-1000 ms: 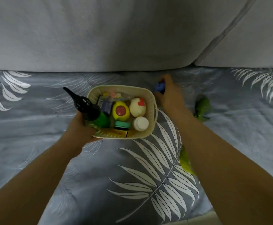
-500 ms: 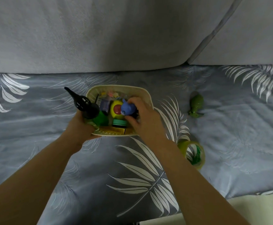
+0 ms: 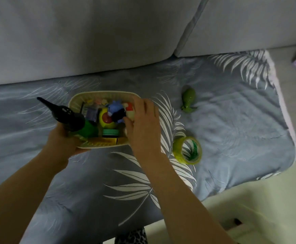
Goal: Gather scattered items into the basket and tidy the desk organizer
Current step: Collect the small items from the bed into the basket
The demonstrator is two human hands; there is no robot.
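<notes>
Steadied by the gripping left hand (image 3: 62, 145), the basket (image 3: 98, 95) is loaded; the blue toy (image 3: 115, 108) is touched by the right hand (image 3: 143, 124), fingers loosely spread.

The sofa seat cover (image 3: 232, 131) is grey-blue, printed with white fern leaves; the back cushions (image 3: 90, 32) are plain pale grey. The basket (image 3: 101, 93) is cream. Inside it sit a blue toy (image 3: 114, 107), a yellow ball with a red spot (image 3: 105, 118), and a green bottle with a black nozzle (image 3: 68, 115). Toward the cover's right edge lie a yellow-green tape roll (image 3: 177, 148) and a dark green figure (image 3: 188, 99).
</notes>
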